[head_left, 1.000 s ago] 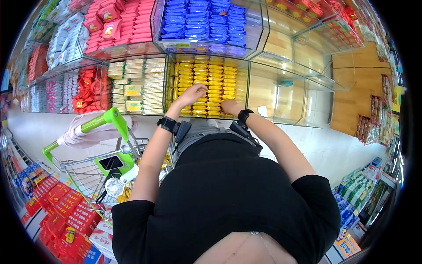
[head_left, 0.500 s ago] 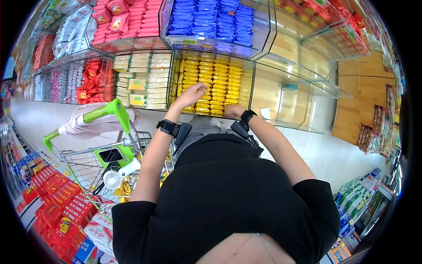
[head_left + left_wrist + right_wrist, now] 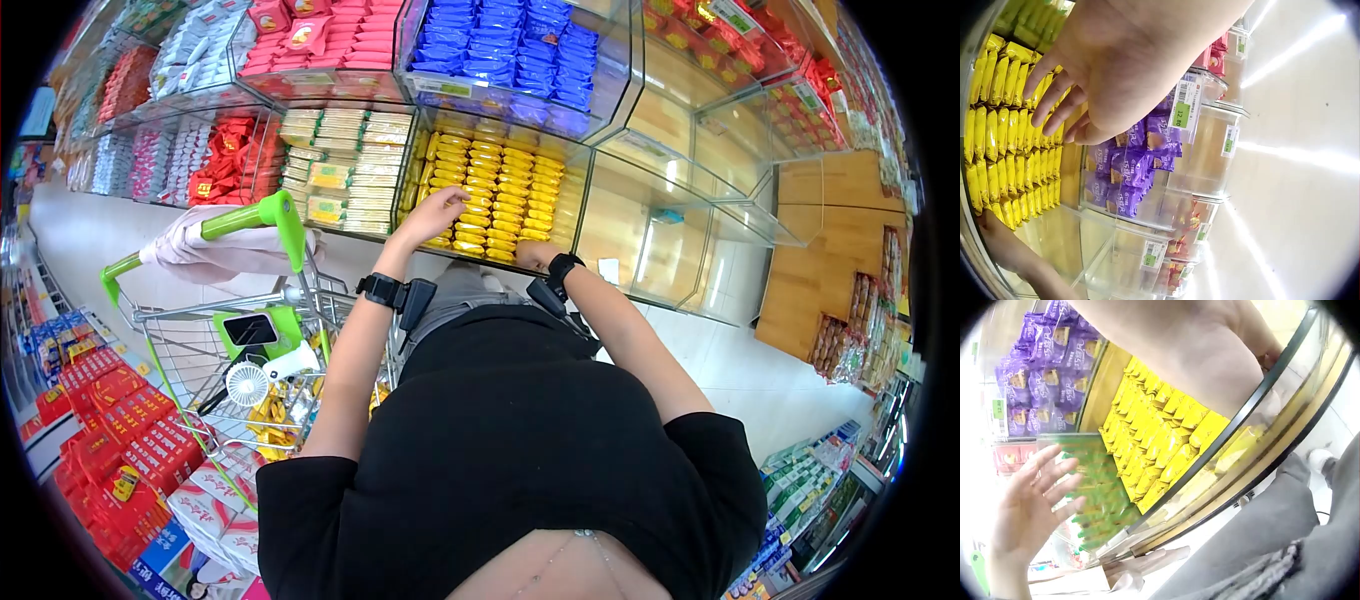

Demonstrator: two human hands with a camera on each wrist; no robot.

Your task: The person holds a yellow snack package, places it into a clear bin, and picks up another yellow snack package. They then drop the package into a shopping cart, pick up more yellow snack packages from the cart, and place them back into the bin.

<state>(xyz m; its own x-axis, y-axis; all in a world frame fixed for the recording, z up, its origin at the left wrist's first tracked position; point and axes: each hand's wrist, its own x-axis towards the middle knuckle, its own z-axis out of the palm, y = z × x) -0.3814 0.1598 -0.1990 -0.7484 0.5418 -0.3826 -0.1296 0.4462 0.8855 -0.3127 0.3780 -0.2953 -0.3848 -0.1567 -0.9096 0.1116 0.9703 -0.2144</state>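
Yellow wrapped snack packets (image 3: 485, 180) stand in tight rows inside a clear-walled bin. Above their left part hangs my left hand (image 3: 437, 213); its fingers are loosely bent, and the left wrist view shows a bare palm with nothing in it. My right hand (image 3: 538, 254) reaches into the bin's front right corner, low beside the packets. In the right wrist view, that right hand (image 3: 1229, 356) bends down along the bin's dark front rim (image 3: 1235, 422). Its fingertips are mostly hidden, so I cannot tell whether they grip a packet.
Blue packets (image 3: 500, 45) fill the bin behind, and pale packets (image 3: 345, 165) the one at left. A shopping cart (image 3: 240, 330) stands at my left, carrying a phone (image 3: 250, 329), a white fan (image 3: 247, 384) and yellow packets. Purple packets (image 3: 1132, 165) sit on a nearby shelf.
The head view has turned, so the bins sit farther right and lower. Both hands keep nearly the same poses, left above the yellow packets, right in the front corner.
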